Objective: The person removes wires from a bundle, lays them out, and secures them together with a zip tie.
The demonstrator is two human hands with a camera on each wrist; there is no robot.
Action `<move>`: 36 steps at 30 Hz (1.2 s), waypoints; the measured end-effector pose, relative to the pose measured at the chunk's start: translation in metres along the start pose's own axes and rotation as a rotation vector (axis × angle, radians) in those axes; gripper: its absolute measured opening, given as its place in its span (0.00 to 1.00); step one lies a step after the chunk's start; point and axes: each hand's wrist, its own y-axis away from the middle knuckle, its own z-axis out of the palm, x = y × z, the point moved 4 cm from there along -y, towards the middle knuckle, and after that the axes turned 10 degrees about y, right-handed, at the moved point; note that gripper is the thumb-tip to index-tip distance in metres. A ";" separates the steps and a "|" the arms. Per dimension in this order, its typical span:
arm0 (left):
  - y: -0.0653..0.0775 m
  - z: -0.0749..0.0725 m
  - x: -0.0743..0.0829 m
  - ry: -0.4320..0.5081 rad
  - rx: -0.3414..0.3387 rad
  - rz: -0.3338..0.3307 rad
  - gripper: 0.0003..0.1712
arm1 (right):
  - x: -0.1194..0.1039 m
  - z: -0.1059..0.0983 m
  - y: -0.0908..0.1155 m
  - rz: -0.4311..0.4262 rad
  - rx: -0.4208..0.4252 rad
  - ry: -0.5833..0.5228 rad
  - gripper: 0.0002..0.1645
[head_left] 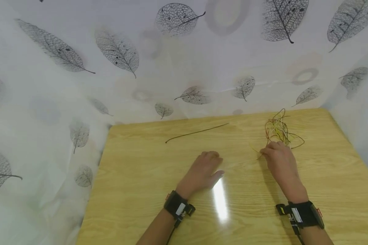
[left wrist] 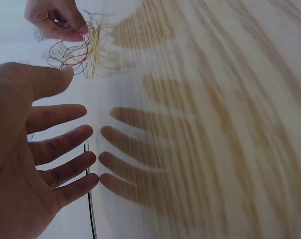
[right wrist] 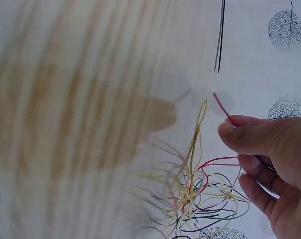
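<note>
Between thumb and forefinger, my right hand (head_left: 279, 162) pinches a thin red wire (right wrist: 222, 106), whose free end sticks out past the fingertips in the right wrist view. Just beyond that hand is a loose tangle of thin wires (head_left: 283, 131) in red, yellow, green and dark colours. My left hand (head_left: 203, 172) is near the middle of the table, palm down and holding nothing. Its fingers (left wrist: 66, 135) are spread and nearly straight in the left wrist view. Farther back, a single dark wire (head_left: 197, 132) lies apart from the tangle.
The wood-grain table (head_left: 135, 177) meets a pale leaf-printed covering (head_left: 178, 68) along its back and sides. A bright light reflection shows on the tabletop between the hands. Each wrist wears a black strap (head_left: 306, 213) with a small camera and cable.
</note>
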 end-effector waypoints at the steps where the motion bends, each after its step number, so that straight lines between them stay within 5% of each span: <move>1: -0.003 0.000 0.003 0.001 -0.005 0.000 0.26 | -0.002 -0.001 -0.001 -0.011 0.006 -0.001 0.11; 9: -0.017 -0.004 0.030 0.071 0.027 -0.008 0.23 | -0.043 -0.010 -0.007 -0.157 0.030 0.012 0.11; 18: -0.015 -0.008 0.039 0.097 0.122 0.039 0.13 | -0.084 -0.012 -0.007 -0.314 0.004 -0.038 0.12; 25: -0.002 -0.025 0.035 0.052 0.171 0.052 0.12 | -0.076 -0.012 -0.007 -0.329 0.017 -0.007 0.10; 36: 0.025 -0.049 0.014 0.069 0.199 -0.020 0.12 | -0.047 -0.015 -0.008 -0.283 0.055 0.079 0.17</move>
